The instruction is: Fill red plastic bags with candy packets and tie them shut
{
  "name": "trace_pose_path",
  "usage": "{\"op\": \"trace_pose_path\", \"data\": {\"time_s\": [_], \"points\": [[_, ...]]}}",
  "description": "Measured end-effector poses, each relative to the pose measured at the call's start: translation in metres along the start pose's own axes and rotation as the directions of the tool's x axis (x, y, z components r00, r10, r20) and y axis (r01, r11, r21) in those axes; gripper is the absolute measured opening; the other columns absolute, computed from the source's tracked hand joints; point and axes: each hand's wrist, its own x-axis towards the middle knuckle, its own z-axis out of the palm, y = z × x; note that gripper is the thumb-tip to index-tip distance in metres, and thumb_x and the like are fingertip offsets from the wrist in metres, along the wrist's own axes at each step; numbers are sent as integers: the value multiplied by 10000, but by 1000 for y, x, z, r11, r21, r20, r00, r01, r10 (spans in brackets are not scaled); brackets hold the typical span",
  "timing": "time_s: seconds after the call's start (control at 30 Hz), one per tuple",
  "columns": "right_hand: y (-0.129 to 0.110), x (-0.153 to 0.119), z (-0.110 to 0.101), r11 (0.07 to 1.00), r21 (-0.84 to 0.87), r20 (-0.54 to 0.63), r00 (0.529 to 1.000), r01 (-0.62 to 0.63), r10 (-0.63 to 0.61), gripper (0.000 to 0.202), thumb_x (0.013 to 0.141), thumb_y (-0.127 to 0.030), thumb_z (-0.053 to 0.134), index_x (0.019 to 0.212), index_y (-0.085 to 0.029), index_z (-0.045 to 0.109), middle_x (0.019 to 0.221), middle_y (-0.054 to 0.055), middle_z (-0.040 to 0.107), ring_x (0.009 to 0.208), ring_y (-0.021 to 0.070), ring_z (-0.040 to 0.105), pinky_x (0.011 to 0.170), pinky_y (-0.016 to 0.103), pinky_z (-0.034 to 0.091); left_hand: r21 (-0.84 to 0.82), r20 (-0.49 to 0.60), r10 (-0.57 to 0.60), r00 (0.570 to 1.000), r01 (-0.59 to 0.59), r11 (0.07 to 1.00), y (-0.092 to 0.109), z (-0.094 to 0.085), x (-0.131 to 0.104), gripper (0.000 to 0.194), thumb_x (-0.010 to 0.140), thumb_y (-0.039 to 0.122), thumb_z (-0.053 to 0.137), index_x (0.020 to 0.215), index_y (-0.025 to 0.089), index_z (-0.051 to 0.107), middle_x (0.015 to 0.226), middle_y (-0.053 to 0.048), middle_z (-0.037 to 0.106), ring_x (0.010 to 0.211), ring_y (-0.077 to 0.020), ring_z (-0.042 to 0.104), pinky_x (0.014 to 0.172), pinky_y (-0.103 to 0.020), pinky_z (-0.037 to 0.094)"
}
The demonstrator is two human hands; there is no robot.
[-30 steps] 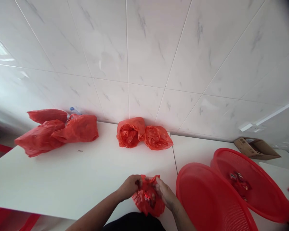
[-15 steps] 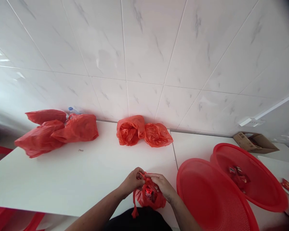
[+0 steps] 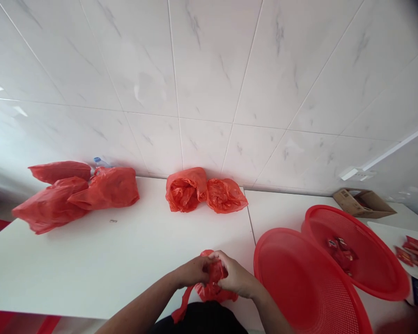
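Close to my body, at the table's front edge, lies a red plastic bag (image 3: 214, 292) with something inside that I cannot make out now. My left hand (image 3: 196, 271) is closed on the left side of the bag's top, its fingertips curled inward. From the other side my right hand (image 3: 235, 274) grips the bag's gathered top with fingers bent over it. A red strip of the bag (image 3: 183, 306) hangs down by the left wrist. Just right of my right arm stands a red plastic basket (image 3: 285, 264).
Further right, a second red basket (image 3: 379, 260) contains small wrapped packets (image 3: 342, 254). A cardboard box (image 3: 364, 202) sits behind it. Two crumpled red bags (image 3: 186, 190) rest by the wall; several filled red bags (image 3: 107, 188) and a bottle (image 3: 101, 162) stand at the left.
My hands have shifted round the bag's top and now cover more of it. The loose strip has swung left and lower. My view has turned slightly.
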Motion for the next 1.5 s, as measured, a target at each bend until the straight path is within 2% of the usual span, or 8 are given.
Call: {"op": "trace_pose_path", "data": {"time_s": [0.2,0.4,0.63,0.8,1.0,1.2,1.4,1.5], "points": [[20,9,-1,959,-276,-291,956,-63,-20,299,624,-72,467,874,-222,532,790,-29,582,688,110,514,581,195,360,54,-181,-57,982,68,996,-12,-1,9,14,590,164,526,591,178,526,521,58,464,528,-119,491,522,-240,380],[34,24,4,882,-403,-515,857,-243,1,245,677,-83,425,824,-218,568,791,15,628,680,144,529,614,254,346,98,-277,-75,958,106,990,-14,5,12,137,625,230,540,547,193,433,496,76,389,504,-100,429,482,-224,313],[33,23,3,995,100,-258,966,20,6,428,677,-92,415,1022,-208,640,1037,24,670,978,175,598,857,282,438,124,-351,-46,935,95,988,-19,5,10,22,630,172,496,620,176,516,550,59,457,541,-102,443,502,-221,314],[39,21,5,939,342,-225,973,34,47,238,756,-266,524,938,-179,650,871,32,676,824,179,615,774,304,468,179,-398,-23,917,102,979,-23,7,10,74,650,165,499,676,164,569,591,49,490,562,-107,451,524,-223,337],[75,33,-15,979,202,-609,782,-11,134,216,669,-255,512,863,-197,588,760,7,603,658,144,560,612,266,453,297,-474,-15,881,175,939,-36,-11,-1,467,673,124,519,1131,204,561,619,73,493,598,-121,499,585,-219,380],[110,28,-29,982,153,-750,634,-109,187,248,695,-341,488,892,-210,563,818,35,616,671,164,561,606,285,445,385,-558,-78,826,341,858,-61,-41,-22,162,731,133,482,727,185,635,633,13,552,655,-149,525,613,-250,364],[113,23,-25,980,112,-718,668,-165,194,288,719,-377,498,937,-209,582,959,71,655,908,220,612,771,318,479,418,-562,-94,822,381,825,-67,-38,-22,183,729,139,475,764,188,648,733,-30,643,718,-181,584,649,-276,410],[121,19,-27,976,111,-653,726,-190,215,440,703,-418,543,1081,-194,560,1119,99,628,1003,231,606,835,324,483,431,-550,-47,834,331,839,-61,-33,-14,324,745,203,503,1046,186,622,949,-60,657,842,-190,608,756,-289,446]]}}
